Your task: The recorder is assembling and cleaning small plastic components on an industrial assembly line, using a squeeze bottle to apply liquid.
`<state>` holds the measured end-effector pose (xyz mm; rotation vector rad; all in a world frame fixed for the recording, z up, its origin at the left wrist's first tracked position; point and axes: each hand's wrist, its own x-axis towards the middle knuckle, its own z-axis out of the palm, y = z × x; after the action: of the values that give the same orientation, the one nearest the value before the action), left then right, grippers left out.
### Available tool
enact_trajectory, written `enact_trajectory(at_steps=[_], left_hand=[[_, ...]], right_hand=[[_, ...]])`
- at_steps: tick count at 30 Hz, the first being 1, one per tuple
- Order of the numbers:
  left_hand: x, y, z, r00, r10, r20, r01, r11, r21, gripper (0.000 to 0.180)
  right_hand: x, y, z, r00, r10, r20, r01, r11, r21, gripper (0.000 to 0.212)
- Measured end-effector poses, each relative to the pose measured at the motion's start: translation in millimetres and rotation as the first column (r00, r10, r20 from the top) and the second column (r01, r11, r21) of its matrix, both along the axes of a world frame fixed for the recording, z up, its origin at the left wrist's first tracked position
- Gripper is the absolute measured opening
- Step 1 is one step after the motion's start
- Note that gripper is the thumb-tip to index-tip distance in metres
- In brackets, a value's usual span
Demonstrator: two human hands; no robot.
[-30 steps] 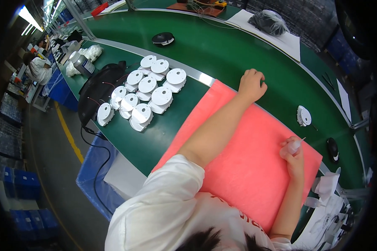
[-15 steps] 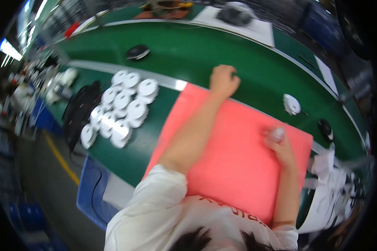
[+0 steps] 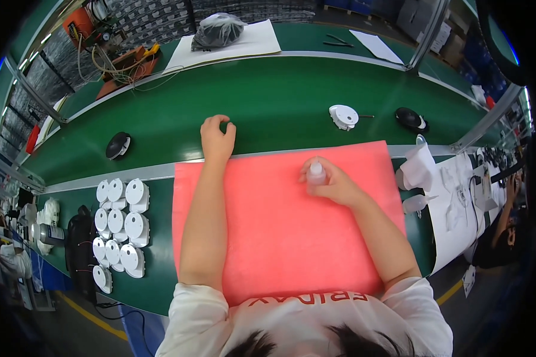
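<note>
My right hand (image 3: 333, 183) is closed round a small translucent squeeze bottle (image 3: 315, 174) and holds it upright above the pink mat (image 3: 280, 238). My left hand (image 3: 218, 140) reaches past the mat's far edge, over the green conveyor belt (image 3: 274, 107). Its fingers are loosely curled, with a gap between thumb and forefinger, and nothing shows in it. On the belt to the right lies a white oval housing (image 3: 343, 117) with a thin dark rod beside it. A black-and-white rounded piece (image 3: 411, 120) rests farther right, and a similar one (image 3: 118, 146) sits far left.
Several white round housings (image 3: 116, 223) stand in rows left of the mat, beside a black bag (image 3: 80, 250). Right of it are another squeeze bottle (image 3: 415, 204), a white cloth (image 3: 418, 166) and white sheets (image 3: 458, 202). A metal rail (image 3: 107, 178) borders the belt; a dark plastic bag (image 3: 217, 33) lies beyond.
The view has turned to the right, so the whole scene sits differently. My left hand stays over the belt, and my right hand still holds the bottle, now seen more clearly.
</note>
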<state>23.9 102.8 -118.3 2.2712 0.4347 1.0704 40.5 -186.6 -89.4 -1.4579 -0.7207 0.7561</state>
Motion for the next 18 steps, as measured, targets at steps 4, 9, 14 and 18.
enact_trajectory(at_steps=[4,9,14,18], left_hand=[[0.3,2.7,-1.5,1.000,0.008,0.002,-0.008,1.000,0.010,0.017],[1.7,4.4,-2.1,1.000,0.005,-0.006,-0.005,1.000,-0.010,0.016],[1.8,5.2,-4.1,1.000,0.010,0.020,-0.011,0.998,0.057,0.016],[-0.1,1.6,2.1,0.996,-0.032,-0.088,0.023,0.994,-0.104,0.017]], right_hand=[[0.6,0.5,-0.2,1.000,0.011,0.022,-0.011,1.000,0.003,0.038],[2.9,1.1,-1.4,0.999,0.020,0.040,-0.020,1.000,0.011,0.036],[0.0,1.4,4.0,1.000,0.000,0.021,0.000,1.000,-0.005,0.034],[0.8,1.5,-0.6,1.000,-0.014,0.022,0.014,1.000,0.014,0.032]])
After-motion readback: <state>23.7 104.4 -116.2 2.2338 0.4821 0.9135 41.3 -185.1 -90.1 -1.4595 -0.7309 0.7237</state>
